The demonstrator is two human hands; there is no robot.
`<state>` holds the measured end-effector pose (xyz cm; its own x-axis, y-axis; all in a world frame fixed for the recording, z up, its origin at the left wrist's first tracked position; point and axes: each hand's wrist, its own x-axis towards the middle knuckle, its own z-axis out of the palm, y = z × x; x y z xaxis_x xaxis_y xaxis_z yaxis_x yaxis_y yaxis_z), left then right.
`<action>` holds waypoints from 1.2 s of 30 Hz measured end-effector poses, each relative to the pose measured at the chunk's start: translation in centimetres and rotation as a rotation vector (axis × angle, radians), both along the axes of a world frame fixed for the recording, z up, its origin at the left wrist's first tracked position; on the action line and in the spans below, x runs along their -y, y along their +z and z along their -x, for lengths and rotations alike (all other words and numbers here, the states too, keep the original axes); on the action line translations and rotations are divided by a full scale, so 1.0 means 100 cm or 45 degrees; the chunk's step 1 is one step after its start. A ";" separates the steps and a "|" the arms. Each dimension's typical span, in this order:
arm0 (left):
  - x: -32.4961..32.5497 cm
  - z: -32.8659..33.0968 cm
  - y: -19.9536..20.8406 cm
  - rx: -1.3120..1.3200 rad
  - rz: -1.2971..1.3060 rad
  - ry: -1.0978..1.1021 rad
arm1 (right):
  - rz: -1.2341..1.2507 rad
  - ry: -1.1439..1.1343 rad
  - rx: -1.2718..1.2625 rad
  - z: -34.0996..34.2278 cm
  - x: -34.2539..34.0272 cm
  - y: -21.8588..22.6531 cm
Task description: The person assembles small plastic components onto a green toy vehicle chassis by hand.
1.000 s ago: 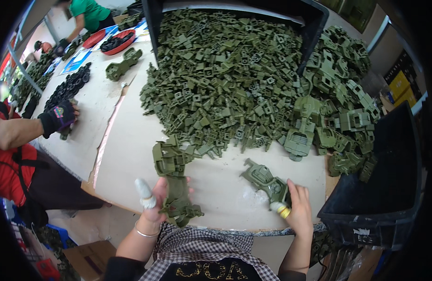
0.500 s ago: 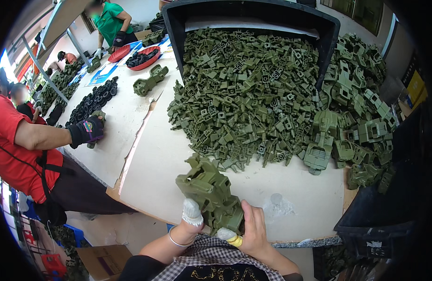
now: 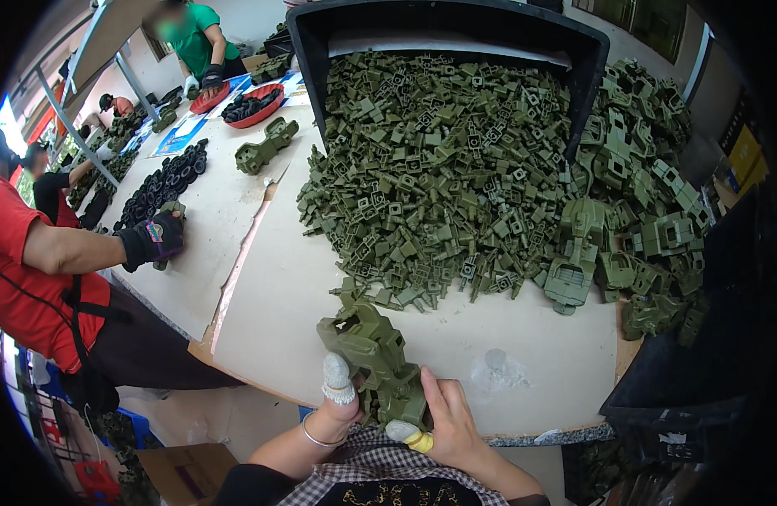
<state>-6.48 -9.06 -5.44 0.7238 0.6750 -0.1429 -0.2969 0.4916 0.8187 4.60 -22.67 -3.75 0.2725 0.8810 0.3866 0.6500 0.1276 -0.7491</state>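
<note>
An olive-green plastic toy vehicle body (image 3: 373,347) is held between my two hands, tilted above the front edge of the table. My left hand (image 3: 341,405) grips its left side, the thumb in a white finger cover. On the right, my right hand (image 3: 446,419) is closed round the near end, with white and yellow wrapping on the thumb. The fingers beneath the toy are hidden. Just beyond lies a large heap of small green plastic parts (image 3: 439,185), spilling out of a tipped black bin (image 3: 311,76).
Larger green vehicle bodies (image 3: 571,274) are piled at the right. A co-worker in red (image 3: 34,278) holds a green part at the left, beside black wheels (image 3: 165,181). Farther back are a person in green (image 3: 194,38) and a red tray (image 3: 274,105). A cardboard box (image 3: 186,472) stands below.
The toy vehicle body has turned a little in my hands and shifted slightly down. The person in green has moved a hand to a red tray. The view has shifted slightly.
</note>
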 end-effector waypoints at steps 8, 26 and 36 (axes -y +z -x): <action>0.004 0.000 0.002 0.006 -0.150 -0.029 | 0.050 0.001 0.001 0.007 -0.001 -0.009; -0.005 -0.012 -0.005 -0.194 -0.628 0.098 | 0.231 -0.029 -0.160 0.003 -0.020 -0.008; -0.006 -0.016 -0.017 -0.098 -0.410 0.277 | 0.396 0.011 -0.207 0.001 -0.027 -0.003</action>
